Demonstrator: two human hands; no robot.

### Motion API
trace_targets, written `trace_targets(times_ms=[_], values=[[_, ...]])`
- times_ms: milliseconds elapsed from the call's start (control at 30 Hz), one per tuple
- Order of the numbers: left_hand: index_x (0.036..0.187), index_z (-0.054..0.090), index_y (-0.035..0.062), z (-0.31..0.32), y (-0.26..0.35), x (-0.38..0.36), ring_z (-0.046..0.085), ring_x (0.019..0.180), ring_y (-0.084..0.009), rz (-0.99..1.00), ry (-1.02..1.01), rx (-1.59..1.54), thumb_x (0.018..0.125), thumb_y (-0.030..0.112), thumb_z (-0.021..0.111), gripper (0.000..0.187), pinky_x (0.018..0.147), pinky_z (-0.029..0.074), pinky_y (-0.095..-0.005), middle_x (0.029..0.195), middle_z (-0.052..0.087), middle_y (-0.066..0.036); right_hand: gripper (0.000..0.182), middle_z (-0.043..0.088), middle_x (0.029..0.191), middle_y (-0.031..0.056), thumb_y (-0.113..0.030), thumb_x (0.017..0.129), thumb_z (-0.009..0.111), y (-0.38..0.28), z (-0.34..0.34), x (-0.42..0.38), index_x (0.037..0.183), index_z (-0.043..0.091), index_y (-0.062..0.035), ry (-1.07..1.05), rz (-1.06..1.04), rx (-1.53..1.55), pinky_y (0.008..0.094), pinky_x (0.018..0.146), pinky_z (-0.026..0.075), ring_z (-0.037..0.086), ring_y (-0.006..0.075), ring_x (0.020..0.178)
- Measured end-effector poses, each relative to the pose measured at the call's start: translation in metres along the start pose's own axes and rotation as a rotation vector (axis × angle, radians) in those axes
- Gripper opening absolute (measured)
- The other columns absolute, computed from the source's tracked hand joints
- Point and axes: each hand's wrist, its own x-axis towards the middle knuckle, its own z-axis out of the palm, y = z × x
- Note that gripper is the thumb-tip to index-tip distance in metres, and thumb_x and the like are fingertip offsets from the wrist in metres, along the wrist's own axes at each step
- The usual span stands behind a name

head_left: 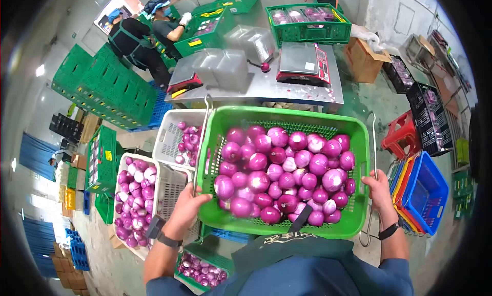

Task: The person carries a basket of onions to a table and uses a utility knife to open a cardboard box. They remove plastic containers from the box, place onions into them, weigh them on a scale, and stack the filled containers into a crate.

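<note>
In front of my body is a green plastic basket (284, 114), loaded with peeled purple onions (287, 181). Its left side is by my left hand (188, 203), whose fingers are closed round the metal wire handle (206, 137) there, thumb against the basket wall. At the right side, my right hand (379, 189) is closed on the other wire handle (373, 147). The basket looks level, its near edge close to my apron (292, 247). A dark strap end lies over the near rim and onions.
Ahead stands a metal table (246, 88) with a red scale (305, 70), clear plastic boxes (220, 68) and a green crate (307, 32) of packed onions. White baskets (166, 191) of onions stand left, stacked blue basins (428, 193) right. Co-workers (136, 45) are beyond the table.
</note>
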Motion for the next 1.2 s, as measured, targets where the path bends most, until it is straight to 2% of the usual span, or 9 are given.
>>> trace_targets(times_ms=[267,433,600,733,933,967,1067,1133,1200], values=[[0.105,0.055,0.0006,-0.029,0.036,0.149,0.062,0.081,-0.0176,0.104,-0.145,0.095,0.077,0.019,0.08,0.041,0.07,0.05,-0.0304,0.089,0.063,-0.008,0.028,0.053,0.079,-0.0023,-0.017,0.079,0.074,-0.021,0.044,0.008,0.096,0.053,-0.0099,0.198,0.071,0.017,0.0256,0.051,0.036,0.047,0.0082,0.06],[0.099,0.055,0.0034,-0.029,0.046,0.213,0.059,0.078,-0.016,0.069,-0.182,0.104,0.077,0.02,0.08,0.037,0.069,0.047,-0.0299,0.085,0.062,-0.006,0.02,0.036,0.061,-0.0113,-0.02,0.083,0.071,-0.011,0.067,0.046,0.089,0.052,-0.0182,0.287,0.001,0.004,0.0234,0.04,0.019,0.029,0.0032,0.044],[0.091,0.056,0.0085,-0.038,0.032,0.254,0.056,0.072,-0.012,0.097,-0.145,0.218,0.082,0.021,0.079,0.028,0.065,0.046,-0.0287,0.081,0.059,-0.001,0.019,0.036,0.059,-0.0112,-0.02,0.086,0.07,-0.019,0.085,0.088,0.085,0.052,-0.0179,0.313,0.108,-0.048,0.0235,0.039,0.021,0.031,0.0033,0.043],[0.089,0.063,0.0082,-0.051,0.032,0.274,0.053,0.068,-0.0073,0.045,-0.137,0.065,0.089,0.017,0.074,0.014,0.062,0.044,-0.0253,0.077,0.06,0.004,0.022,0.039,0.059,-0.0108,-0.019,0.086,0.072,-0.038,0.083,0.094,0.083,0.051,-0.0178,0.315,0.201,-0.03,0.0235,0.037,0.021,0.031,0.004,0.04],[0.098,0.068,0.0038,-0.087,-0.037,0.334,0.053,0.074,-0.008,0.072,0.099,0.138,0.096,0.033,0.07,0.029,0.067,0.043,-0.0283,0.083,0.064,0.0,0.029,0.037,0.055,-0.0096,-0.027,0.092,0.069,-0.018,0.038,0.093,0.074,0.047,-0.02,0.424,0.253,0.113,0.0243,0.037,0.024,0.033,0.0046,0.041],[0.099,0.068,0.0026,-0.083,-0.048,0.337,0.053,0.077,-0.0096,0.124,0.168,0.158,0.096,0.034,0.069,0.031,0.069,0.044,-0.0294,0.085,0.064,-0.001,0.026,0.04,0.057,-0.008,-0.034,0.093,0.069,-0.001,0.017,0.1,0.076,0.056,-0.0182,0.437,0.245,0.117,0.0251,0.037,0.023,0.035,0.0056,0.042],[0.104,0.065,-0.0032,-0.062,-0.06,0.32,0.056,0.089,-0.0159,0.203,0.211,0.188,0.1,0.039,0.063,0.042,0.083,0.045,-0.0343,0.097,0.065,-0.006,0.029,0.055,0.064,-0.0021,-0.037,0.096,0.066,0.069,-0.023,0.123,0.09,0.068,-0.0086,0.504,0.172,-0.06,0.0277,0.048,0.043,0.053,0.0129,0.052],[0.108,0.063,-0.0033,-0.043,-0.079,0.3,0.057,0.091,-0.0158,0.256,0.221,0.155,0.101,0.036,0.062,0.04,0.083,0.046,-0.0309,0.1,0.066,-0.007,0.052,0.07,0.099,0.0099,-0.044,0.098,0.062,0.151,-0.051,0.147,0.12,0.067,0.0025,0.556,0.014,-0.475,0.0334,0.083,0.053,0.067,0.0227,0.092],[0.113,0.062,-0.0025,-0.013,-0.091,0.27,0.061,0.089,-0.0175,0.114,0.179,0.031,0.1,0.031,0.064,0.036,0.078,0.049,-0.0303,0.105,0.068,-0.01,0.065,0.063,0.132,0.0152,-0.049,0.099,0.058,0.138,-0.016,0.13,0.136,0.057,0.0044,0.533,0.031,-0.323,0.035,0.108,0.04,0.056,0.0251,0.124]])
